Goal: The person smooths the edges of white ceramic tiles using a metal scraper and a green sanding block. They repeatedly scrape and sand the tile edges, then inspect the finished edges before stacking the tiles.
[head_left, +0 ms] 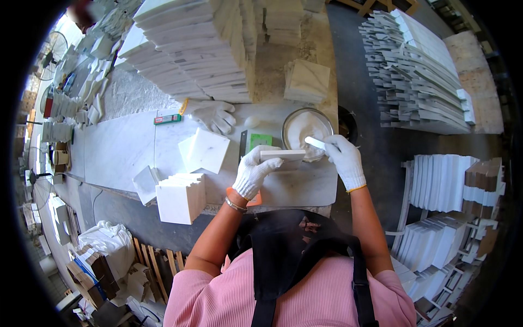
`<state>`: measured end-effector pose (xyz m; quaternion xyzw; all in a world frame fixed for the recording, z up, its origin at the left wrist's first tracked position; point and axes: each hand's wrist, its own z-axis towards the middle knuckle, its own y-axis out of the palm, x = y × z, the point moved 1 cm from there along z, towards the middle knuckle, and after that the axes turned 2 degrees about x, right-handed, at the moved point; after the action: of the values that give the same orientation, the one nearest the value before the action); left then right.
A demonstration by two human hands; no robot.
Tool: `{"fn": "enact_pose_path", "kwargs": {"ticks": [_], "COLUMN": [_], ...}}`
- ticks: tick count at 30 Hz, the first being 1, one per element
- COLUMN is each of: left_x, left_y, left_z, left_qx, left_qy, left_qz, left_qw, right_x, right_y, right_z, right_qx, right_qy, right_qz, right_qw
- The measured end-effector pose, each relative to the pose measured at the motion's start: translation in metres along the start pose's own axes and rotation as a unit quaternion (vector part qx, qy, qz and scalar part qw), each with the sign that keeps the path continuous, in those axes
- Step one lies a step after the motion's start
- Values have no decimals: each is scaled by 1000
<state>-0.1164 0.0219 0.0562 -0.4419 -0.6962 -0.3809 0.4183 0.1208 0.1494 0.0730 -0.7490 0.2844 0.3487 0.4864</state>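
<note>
My left hand (252,171), in a white knit glove, grips a small white marble tile (283,155) by its left end, with the narrow edge turned up. Between the gloved fingers of my right hand (346,163) is a short white spatula (314,143). Its blade is over a round metal-rimmed bowl (286,122) holding white paste or powder (306,125). The tile's right end overlaps the bowl's near rim in the picture; I cannot tell if they touch. Beside my left hand lies a bright green square piece (260,140). An orange item (253,197) is partly hidden by my left wrist.
A spare white glove (212,116) and a green-and-red box (167,119) lie on the marble worktop (117,144). Loose tiles (210,150) and a tile stack (181,199) stand left. Tall slab stacks (196,49) rise behind; more slabs (417,71) stand right.
</note>
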Motion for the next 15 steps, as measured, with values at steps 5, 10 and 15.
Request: {"fn": "enact_pose_path", "kwargs": {"ticks": [5, 10, 15], "left_x": [6, 15, 26], "left_y": [2, 5, 13], "left_z": [0, 0, 3], "left_qx": [2, 2, -1], "left_qy": [-2, 4, 22], "left_qz": [1, -4, -13], "left_qw": [1000, 1000, 1000], "right_x": [0, -28, -60], "right_y": [1, -20, -36], "right_z": [1, -13, -36], "right_qx": [-22, -8, 25], "right_qy": [7, 48, 47], "right_qz": [36, 124, 159], "right_qw": [999, 991, 986]}}
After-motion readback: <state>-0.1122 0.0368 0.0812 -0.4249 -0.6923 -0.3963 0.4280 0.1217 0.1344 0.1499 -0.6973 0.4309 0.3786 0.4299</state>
